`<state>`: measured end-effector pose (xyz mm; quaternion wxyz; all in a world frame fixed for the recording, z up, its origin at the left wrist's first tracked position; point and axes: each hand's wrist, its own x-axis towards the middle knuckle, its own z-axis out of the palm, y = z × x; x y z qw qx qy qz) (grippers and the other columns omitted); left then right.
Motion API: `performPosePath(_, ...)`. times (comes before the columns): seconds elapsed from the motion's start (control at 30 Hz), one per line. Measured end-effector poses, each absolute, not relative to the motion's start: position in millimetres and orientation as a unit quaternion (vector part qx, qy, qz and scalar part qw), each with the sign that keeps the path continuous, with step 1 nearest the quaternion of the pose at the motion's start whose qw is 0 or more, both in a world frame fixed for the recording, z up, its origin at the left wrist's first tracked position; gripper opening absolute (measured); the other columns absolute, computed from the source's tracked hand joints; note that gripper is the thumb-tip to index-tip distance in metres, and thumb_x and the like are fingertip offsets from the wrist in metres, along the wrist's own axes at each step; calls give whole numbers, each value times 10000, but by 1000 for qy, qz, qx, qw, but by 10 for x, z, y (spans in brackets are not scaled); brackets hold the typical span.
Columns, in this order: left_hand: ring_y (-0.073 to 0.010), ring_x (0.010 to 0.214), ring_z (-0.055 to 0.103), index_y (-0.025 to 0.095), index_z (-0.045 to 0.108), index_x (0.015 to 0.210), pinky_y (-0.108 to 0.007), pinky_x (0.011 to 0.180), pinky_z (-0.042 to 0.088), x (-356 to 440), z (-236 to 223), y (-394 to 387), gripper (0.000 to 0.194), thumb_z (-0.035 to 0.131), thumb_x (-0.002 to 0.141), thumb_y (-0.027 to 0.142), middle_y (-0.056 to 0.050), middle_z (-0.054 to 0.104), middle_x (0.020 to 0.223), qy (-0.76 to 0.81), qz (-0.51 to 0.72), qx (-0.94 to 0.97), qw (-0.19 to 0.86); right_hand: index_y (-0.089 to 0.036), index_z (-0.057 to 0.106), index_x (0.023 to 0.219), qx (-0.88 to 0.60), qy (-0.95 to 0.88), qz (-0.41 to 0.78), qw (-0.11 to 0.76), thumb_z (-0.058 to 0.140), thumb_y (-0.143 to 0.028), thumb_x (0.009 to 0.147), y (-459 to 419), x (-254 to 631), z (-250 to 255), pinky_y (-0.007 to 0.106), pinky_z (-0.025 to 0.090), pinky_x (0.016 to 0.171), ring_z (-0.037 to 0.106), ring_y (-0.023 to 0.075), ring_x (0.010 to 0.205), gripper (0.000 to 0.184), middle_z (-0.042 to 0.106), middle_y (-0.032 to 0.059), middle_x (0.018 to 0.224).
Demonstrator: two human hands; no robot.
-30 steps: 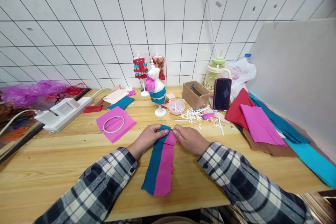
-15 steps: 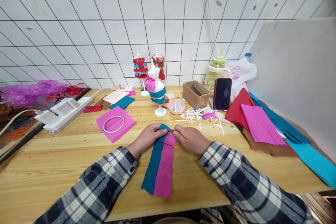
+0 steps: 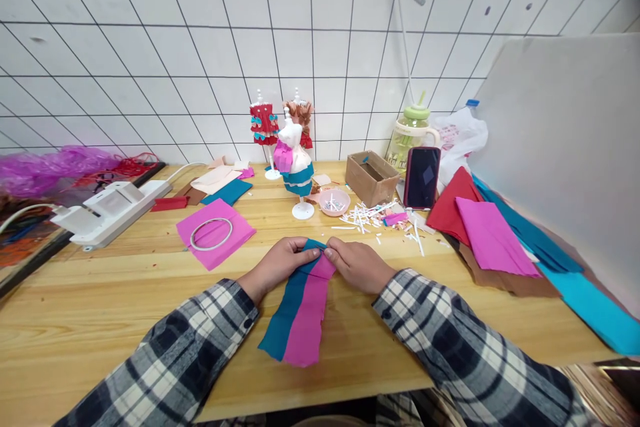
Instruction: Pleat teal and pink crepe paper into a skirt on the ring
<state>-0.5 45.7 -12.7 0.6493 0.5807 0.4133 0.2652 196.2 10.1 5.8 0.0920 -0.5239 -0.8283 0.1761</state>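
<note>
A strip of crepe paper (image 3: 303,310), teal along its left side and magenta along its right, hangs toward me over the table. My left hand (image 3: 281,263) pinches its top edge between thumb and fingers. Close beside it, my right hand (image 3: 357,265) pinches the upper right corner of the same strip, with the thumbs almost meeting. The top edge looks folded or gathered there; the fingers hide the detail. Beyond my hands stands a small white mannequin (image 3: 299,154) dressed in white, magenta and teal paper.
Behind are a red-dressed mannequin (image 3: 263,123), a pink dish (image 3: 334,202), white paper scraps (image 3: 367,215), a cardboard box (image 3: 373,177) and a phone (image 3: 422,177). Left lie a magenta sheet (image 3: 235,233) under a ring (image 3: 211,248) and a power strip (image 3: 113,213). Folded paper (image 3: 495,237) lies right.
My two hands have drawn closer at the strip's top edge. The strip's lower end has swung slightly left and up. The camera view has shifted a little.
</note>
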Motion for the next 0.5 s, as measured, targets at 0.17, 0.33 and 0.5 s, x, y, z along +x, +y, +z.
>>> performPosePath(0.17,-174,689,624,170,735,806,-281,672,460,0,-109,452,299,761,695,446,-30,740,803,414,268,580,648,-212,486,1004,-523,-831,169,89,240,-391,1032,102,1964,38,266,300,640,618,175,795,305,668,37,863)
performPosePath(0.33,-171,679,612,181,737,799,-276,659,456,9,-128,452,269,751,709,434,-14,735,788,407,264,598,637,-215,484,1026,-525,-830,169,83,260,-406,1029,101,1962,58,265,287,629,620,174,798,295,672,34,875)
performPosePath(0.5,-156,659,592,167,726,798,-259,637,444,13,-135,457,298,740,717,453,-11,723,768,411,251,614,626,-208,485,1020,-526,-832,161,78,271,-404,1029,103,1960,58,269,274,622,621,175,786,290,677,41,889)
